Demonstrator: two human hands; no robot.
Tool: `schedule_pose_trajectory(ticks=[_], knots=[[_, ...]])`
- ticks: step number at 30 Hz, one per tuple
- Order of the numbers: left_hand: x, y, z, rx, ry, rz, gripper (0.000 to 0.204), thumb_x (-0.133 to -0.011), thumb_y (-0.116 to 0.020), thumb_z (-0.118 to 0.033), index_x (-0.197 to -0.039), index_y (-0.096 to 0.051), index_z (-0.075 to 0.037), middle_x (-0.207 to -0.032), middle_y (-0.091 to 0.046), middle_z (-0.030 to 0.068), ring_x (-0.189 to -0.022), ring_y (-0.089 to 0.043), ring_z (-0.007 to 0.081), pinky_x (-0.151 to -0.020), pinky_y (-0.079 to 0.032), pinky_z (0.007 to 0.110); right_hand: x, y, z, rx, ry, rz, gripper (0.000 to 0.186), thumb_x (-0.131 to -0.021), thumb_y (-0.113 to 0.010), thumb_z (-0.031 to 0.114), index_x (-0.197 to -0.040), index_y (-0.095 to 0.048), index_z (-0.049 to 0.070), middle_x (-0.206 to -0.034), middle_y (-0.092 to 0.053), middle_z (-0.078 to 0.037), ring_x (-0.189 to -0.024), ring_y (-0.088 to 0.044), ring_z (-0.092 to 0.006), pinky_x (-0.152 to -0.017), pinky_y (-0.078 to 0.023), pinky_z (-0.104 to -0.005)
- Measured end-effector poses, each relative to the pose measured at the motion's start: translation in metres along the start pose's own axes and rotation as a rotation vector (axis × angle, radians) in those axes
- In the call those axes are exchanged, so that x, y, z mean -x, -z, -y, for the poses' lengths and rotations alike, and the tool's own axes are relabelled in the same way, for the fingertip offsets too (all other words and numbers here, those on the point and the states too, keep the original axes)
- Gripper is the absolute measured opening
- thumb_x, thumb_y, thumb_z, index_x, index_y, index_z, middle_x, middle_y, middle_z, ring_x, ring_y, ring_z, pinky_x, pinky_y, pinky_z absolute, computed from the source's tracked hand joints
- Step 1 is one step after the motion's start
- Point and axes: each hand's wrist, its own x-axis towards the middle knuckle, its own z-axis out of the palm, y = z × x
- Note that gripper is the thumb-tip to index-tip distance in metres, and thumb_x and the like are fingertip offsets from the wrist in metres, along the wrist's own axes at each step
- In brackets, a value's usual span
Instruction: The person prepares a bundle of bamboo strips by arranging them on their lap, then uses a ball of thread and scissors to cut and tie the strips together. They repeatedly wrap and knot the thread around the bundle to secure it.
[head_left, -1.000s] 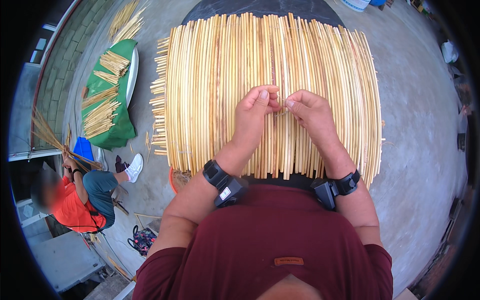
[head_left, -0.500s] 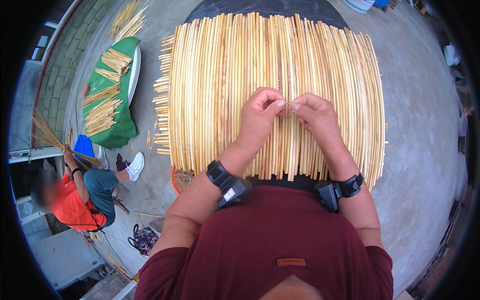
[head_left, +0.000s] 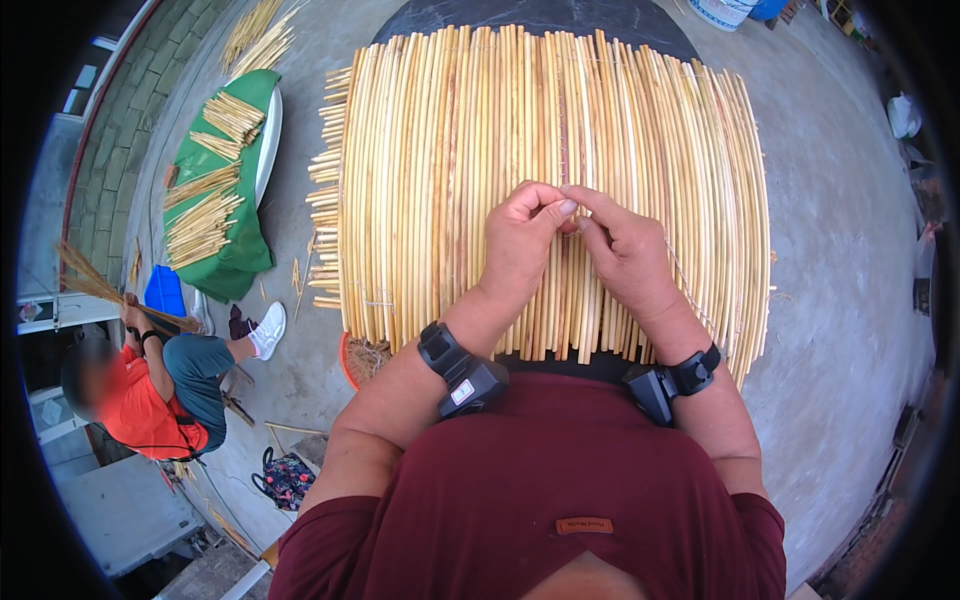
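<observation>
A wide mat of pale yellow stalks (head_left: 480,150), laid side by side, lies in front of me. Near its middle my left hand (head_left: 518,240) is closed, thumb and forefinger pinched together. My right hand (head_left: 628,245) meets it there, its forefinger stretched to the left fingertips and its thumb bent just below. Between the fingertips is a thin string, mostly hidden by the fingers now. A row of stitching (head_left: 562,110) runs up the mat from the hands, and a twisted line of cord (head_left: 682,272) shows beside my right wrist.
At left, a green cloth (head_left: 225,265) bears several bundles of short stalks (head_left: 200,230). Another person (head_left: 165,395) in orange sits holding long thin stalks (head_left: 85,275). An orange-rimmed basket (head_left: 347,362) stands by my left arm. A dark rounded tabletop (head_left: 540,14) shows beyond the mat.
My right hand has moved left and turned, its forefinger now over the left fingertips. The string seen between the hands is now mostly covered. The other person's stalks have shifted slightly.
</observation>
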Motion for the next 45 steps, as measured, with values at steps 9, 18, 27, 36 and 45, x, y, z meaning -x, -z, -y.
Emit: schedule_pose_trajectory(ticks=[9, 18, 27, 36, 45], knots=[[-0.002, 0.004, -0.003, 0.028, 0.028, 0.059, 0.008, -0.093, -0.059, -0.010, -0.093, -0.062, -0.003, -0.085, -0.064, 0.0028, -0.077, -0.060, 0.0096, -0.075, -0.050, 0.025, -0.002, 0.003, 0.005, 0.053, -0.120, 0.001, 0.008, -0.083, -0.066, 0.008, -0.091, -0.062, 0.007, -0.072, -0.066, -0.011, -0.060, -0.065, -0.0249, -0.055, -0.052, -0.0326], [-0.003, 0.006, -0.005, 0.043, 0.047, 0.060, 0.008, -0.092, -0.058, -0.009, -0.089, -0.062, -0.003, -0.079, -0.061, 0.0022, -0.073, -0.058, 0.0113, -0.075, -0.050, 0.028, -0.002, 0.017, 0.004, 0.047, -0.096, 0.071, 0.006, -0.077, -0.063, 0.005, -0.084, -0.063, 0.004, -0.074, -0.064, -0.010, -0.060, -0.062, -0.0228, -0.055, -0.049, -0.0322], [-0.009, 0.011, -0.012, -0.271, 0.083, 0.282, 0.006, -0.090, -0.061, -0.007, -0.087, -0.062, -0.002, -0.075, -0.058, 0.0018, -0.070, -0.056, 0.0104, -0.068, -0.048, 0.025, -0.017, 0.013, -0.009, 0.074, 0.032, -0.044, 0.005, -0.082, -0.063, 0.005, -0.087, -0.062, 0.003, -0.081, -0.063, -0.011, -0.069, -0.063, -0.0254, -0.062, -0.051, -0.0322], [-0.014, 0.011, -0.013, -0.389, 0.085, 0.304, 0.004, -0.088, -0.063, -0.006, -0.087, -0.061, -0.003, -0.078, -0.058, 0.0011, -0.069, -0.057, 0.0083, -0.063, -0.048, 0.023, -0.009, 0.011, -0.008, -0.077, -0.123, -0.091, 0.009, -0.083, -0.064, 0.002, -0.092, -0.063, 0.004, -0.082, -0.064, -0.009, -0.068, -0.062, -0.0194, -0.062, -0.049, -0.0290], [-0.010, 0.012, -0.005, -0.299, -0.011, 0.268, 0.003, -0.090, -0.060, -0.003, -0.089, -0.062, -0.002, -0.081, -0.060, 0.0014, -0.073, -0.058, 0.0092, -0.067, -0.049, 0.023, -0.003, 0.014, 0.001, 0.011, -0.049, -0.017, 0.006, -0.081, -0.067, 0.005, -0.087, -0.065, 0.003, -0.078, -0.065, -0.007, -0.060, -0.060, -0.0165, -0.055, -0.048, -0.0283]])
